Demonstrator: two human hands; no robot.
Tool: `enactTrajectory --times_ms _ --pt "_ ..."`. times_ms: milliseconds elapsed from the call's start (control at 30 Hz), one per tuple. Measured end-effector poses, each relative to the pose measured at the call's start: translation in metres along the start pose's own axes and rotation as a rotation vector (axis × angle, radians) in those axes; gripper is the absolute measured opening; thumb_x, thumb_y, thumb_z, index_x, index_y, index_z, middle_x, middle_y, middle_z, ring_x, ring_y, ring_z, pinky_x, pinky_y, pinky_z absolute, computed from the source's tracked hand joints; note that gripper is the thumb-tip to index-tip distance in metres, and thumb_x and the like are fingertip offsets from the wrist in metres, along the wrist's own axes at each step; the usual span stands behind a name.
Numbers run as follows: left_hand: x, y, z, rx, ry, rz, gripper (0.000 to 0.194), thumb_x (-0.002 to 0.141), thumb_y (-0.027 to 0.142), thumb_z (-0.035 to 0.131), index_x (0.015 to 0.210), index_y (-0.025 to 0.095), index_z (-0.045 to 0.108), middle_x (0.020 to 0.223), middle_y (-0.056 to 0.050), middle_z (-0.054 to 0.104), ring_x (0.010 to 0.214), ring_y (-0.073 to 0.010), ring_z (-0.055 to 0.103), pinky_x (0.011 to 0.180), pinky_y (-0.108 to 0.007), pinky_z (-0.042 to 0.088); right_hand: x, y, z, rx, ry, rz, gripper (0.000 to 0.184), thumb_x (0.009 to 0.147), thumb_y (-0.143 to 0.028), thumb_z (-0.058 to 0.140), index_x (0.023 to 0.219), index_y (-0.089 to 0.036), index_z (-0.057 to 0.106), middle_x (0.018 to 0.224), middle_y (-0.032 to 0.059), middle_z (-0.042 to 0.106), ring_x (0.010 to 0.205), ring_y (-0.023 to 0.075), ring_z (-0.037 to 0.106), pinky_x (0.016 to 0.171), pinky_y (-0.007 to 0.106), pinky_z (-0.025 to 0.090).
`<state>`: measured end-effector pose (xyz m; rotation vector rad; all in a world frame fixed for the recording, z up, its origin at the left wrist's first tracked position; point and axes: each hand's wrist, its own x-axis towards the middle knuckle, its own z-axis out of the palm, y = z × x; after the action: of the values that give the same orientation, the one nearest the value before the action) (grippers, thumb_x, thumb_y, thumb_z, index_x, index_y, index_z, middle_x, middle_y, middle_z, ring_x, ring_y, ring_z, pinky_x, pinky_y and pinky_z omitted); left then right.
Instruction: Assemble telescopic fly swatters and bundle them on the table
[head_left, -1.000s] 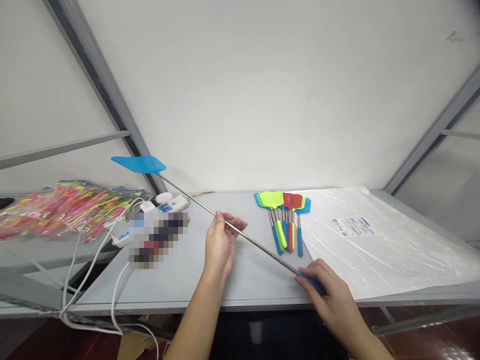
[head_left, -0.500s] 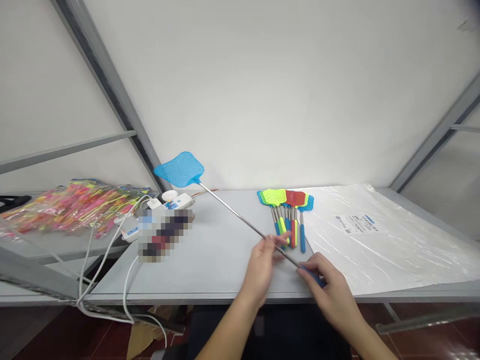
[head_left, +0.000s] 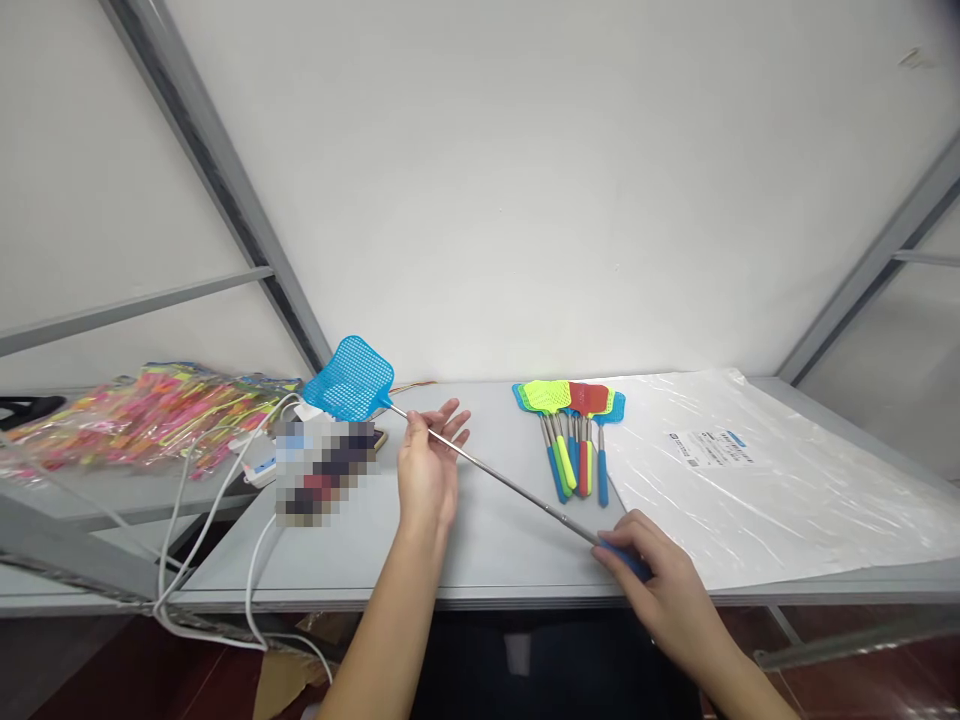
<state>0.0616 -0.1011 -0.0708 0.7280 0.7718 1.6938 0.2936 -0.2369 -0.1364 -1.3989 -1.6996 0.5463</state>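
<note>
A blue fly swatter (head_left: 352, 378) with a long metal telescopic rod slants across the bench, its mesh head at the upper left. My right hand (head_left: 660, 575) is closed around its blue handle (head_left: 628, 562). Near the head, my left hand (head_left: 429, 465) has the thin rod between thumb and fingers, the other fingers spread out. Beyond the rod, several shorter fly swatters (head_left: 574, 440) lie in a fanned pile, with yellow-green, red and blue heads and handles.
A white plastic sheet (head_left: 750, 490) with a printed label covers the bench's right part. At left lie colourful bagged items (head_left: 172, 410), white cables (head_left: 180, 510), a power strip (head_left: 262, 470) and a pixelated patch. Grey metal posts (head_left: 232, 200) frame the bench against a white wall.
My left hand has slid left along the rod, from near the handle to just below the mesh head. The head has dropped and turned a little. My right hand stays on the handle.
</note>
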Motion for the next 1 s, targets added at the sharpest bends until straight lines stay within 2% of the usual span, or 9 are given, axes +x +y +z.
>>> enactTrajectory --times_ms 133,200,267,400,500,600,700,833,1000 --pt "-0.053 -0.039 0.017 0.084 -0.192 -0.163 0.034 0.088 0.046 0.059 0.073 0.015 0.061 0.116 -0.015 0.068 0.112 -0.029 0.061 0.086 -0.037 0.045 0.003 -0.003 0.007 0.032 0.046 0.04 0.018 0.094 -0.037 0.052 0.085 -0.022 0.057 0.083 0.0026 0.055 0.077 0.0182 0.054 0.068 0.03 0.042" --pt "-0.076 -0.054 0.023 0.142 -0.384 -0.301 0.035 0.091 0.048 0.053 0.081 0.017 0.065 0.122 -0.014 0.065 0.116 -0.0285 0.058 0.086 -0.037 0.045 0.005 -0.005 0.008 0.045 0.069 0.039 0.018 0.094 -0.037 0.052 0.086 -0.021 0.057 0.083 0.0024 0.055 0.077 0.0181 0.054 0.068 0.03 0.042" --pt "-0.085 -0.059 0.024 0.182 -0.439 -0.361 0.033 0.091 0.047 0.053 0.095 0.018 0.068 0.128 -0.014 0.061 0.119 -0.0282 0.056 0.086 -0.035 0.045 0.006 -0.005 0.006 0.047 0.069 0.042 0.018 0.094 -0.037 0.051 0.087 -0.021 0.057 0.083 0.0023 0.055 0.077 0.0181 0.054 0.069 0.03 0.042" --pt "-0.061 -0.042 0.015 -0.069 -0.288 -0.37 0.04 0.088 0.052 0.057 0.115 0.023 0.063 0.132 -0.012 0.058 0.115 -0.0276 0.058 0.084 -0.037 0.049 0.007 -0.004 0.0 0.026 0.064 0.068 0.019 0.094 -0.038 0.05 0.087 -0.022 0.057 0.084 0.0021 0.055 0.077 0.018 0.053 0.068 0.03 0.041" --pt "-0.037 -0.027 0.009 -0.204 -0.044 -0.245 0.039 0.085 0.053 0.06 0.11 0.024 0.065 0.124 -0.009 0.063 0.104 -0.0237 0.064 0.083 -0.037 0.052 0.007 -0.006 0.001 0.022 0.021 0.08 0.02 0.094 -0.039 0.05 0.088 -0.022 0.058 0.084 0.0019 0.055 0.078 0.0181 0.053 0.07 0.03 0.041" --pt "-0.032 -0.025 0.011 -0.158 0.081 -0.181 0.033 0.08 0.044 0.07 0.103 0.02 0.067 0.11 -0.007 0.069 0.092 -0.0203 0.067 0.082 -0.036 0.052 0.006 -0.012 0.007 0.028 -0.034 0.095 0.021 0.094 -0.04 0.049 0.085 -0.022 0.056 0.083 0.0018 0.056 0.077 0.0181 0.053 0.07 0.03 0.041" --pt "-0.046 -0.035 0.02 -0.114 0.071 -0.176 0.033 0.075 0.037 0.077 0.099 0.017 0.069 0.101 -0.007 0.071 0.088 -0.0185 0.067 0.084 -0.034 0.051 0.008 -0.018 0.014 0.06 -0.01 0.116 0.023 0.095 -0.039 0.047 0.081 -0.021 0.053 0.079 0.0013 0.056 0.074 0.0177 0.053 0.067 0.029 0.042" --pt "-0.063 -0.049 0.03 -0.039 -0.027 -0.133 0.037 0.076 0.042 0.074 0.102 0.016 0.068 0.1 -0.006 0.071 0.091 -0.0192 0.067 0.087 -0.032 0.05 0.013 -0.023 0.018 0.117 0.032 0.137 0.023 0.094 -0.039 0.047 0.079 -0.021 0.05 0.077 0.0015 0.057 0.074 0.0181 0.055 0.068 0.029 0.043" --pt "-0.048 -0.051 0.03 0.101 -0.147 -0.182 0.046 0.08 0.051 0.067 0.109 0.016 0.065 0.102 -0.008 0.071 0.088 -0.0196 0.067 0.079 -0.032 0.051 0.014 -0.029 0.019 0.143 0.002 0.209 0.024 0.093 -0.041 0.046 0.081 -0.021 0.051 0.074 0.0008 0.058 0.068 0.0172 0.055 0.062 0.027 0.042"
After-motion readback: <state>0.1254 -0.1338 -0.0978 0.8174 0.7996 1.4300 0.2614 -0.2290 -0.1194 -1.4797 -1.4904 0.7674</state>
